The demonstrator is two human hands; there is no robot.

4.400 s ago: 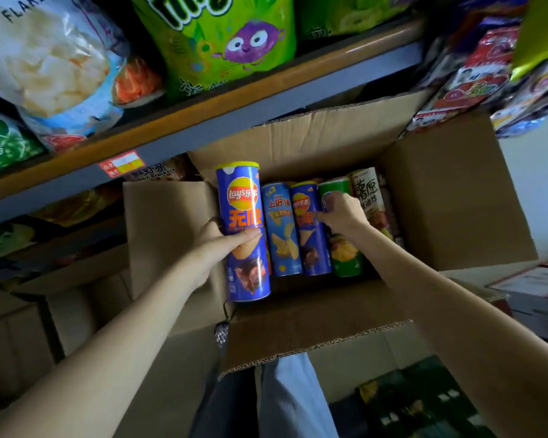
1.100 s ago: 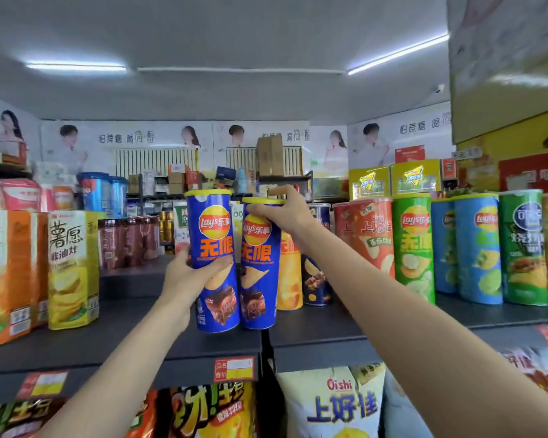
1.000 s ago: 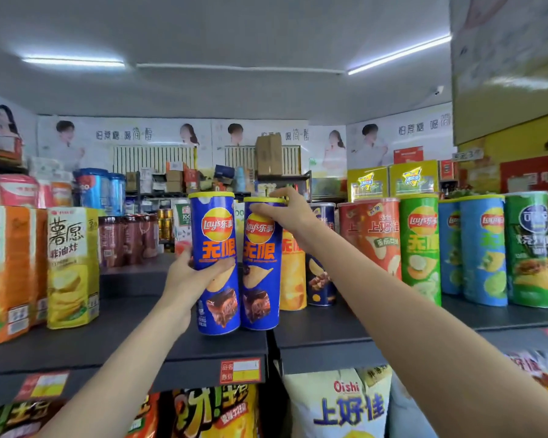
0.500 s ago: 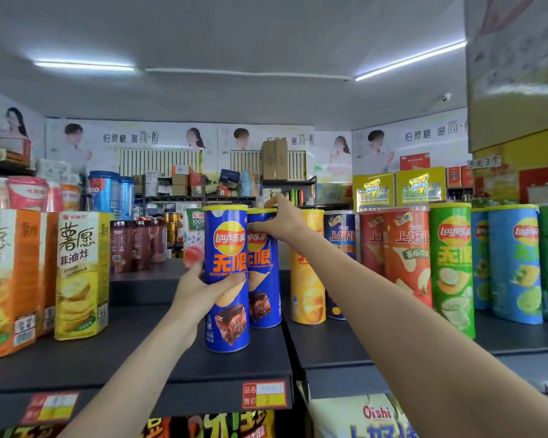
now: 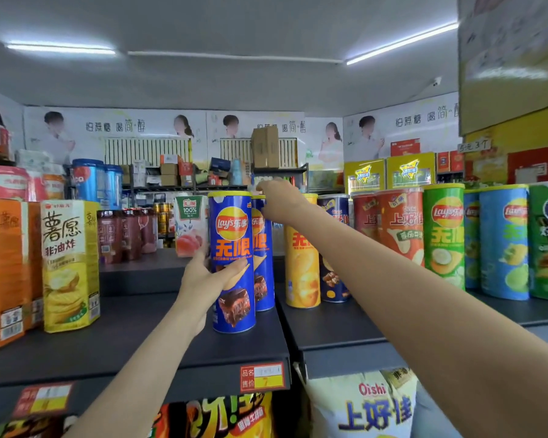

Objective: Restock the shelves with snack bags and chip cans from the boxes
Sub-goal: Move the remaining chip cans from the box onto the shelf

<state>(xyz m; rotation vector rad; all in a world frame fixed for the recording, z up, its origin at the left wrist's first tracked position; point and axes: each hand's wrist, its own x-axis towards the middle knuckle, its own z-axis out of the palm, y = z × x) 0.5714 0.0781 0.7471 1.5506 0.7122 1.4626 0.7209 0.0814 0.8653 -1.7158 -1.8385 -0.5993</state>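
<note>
My left hand [image 5: 203, 282] wraps its fingers [image 5: 231, 269] around the middle of the front blue chip can [image 5: 231, 260], which stands upright on the dark shelf [image 5: 133, 343]. My right hand [image 5: 279, 200] curls over the top of the second blue can [image 5: 263, 257], just behind and right of the first. A yellow can [image 5: 301, 267] stands beside them, with red, green and blue cans further right.

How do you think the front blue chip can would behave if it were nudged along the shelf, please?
The front blue chip can is tall and narrow, so a high push would likely tip it. Its round body would probably roll once down. The left hand holds it at mid-height, suggesting it is light and stiff.
</note>
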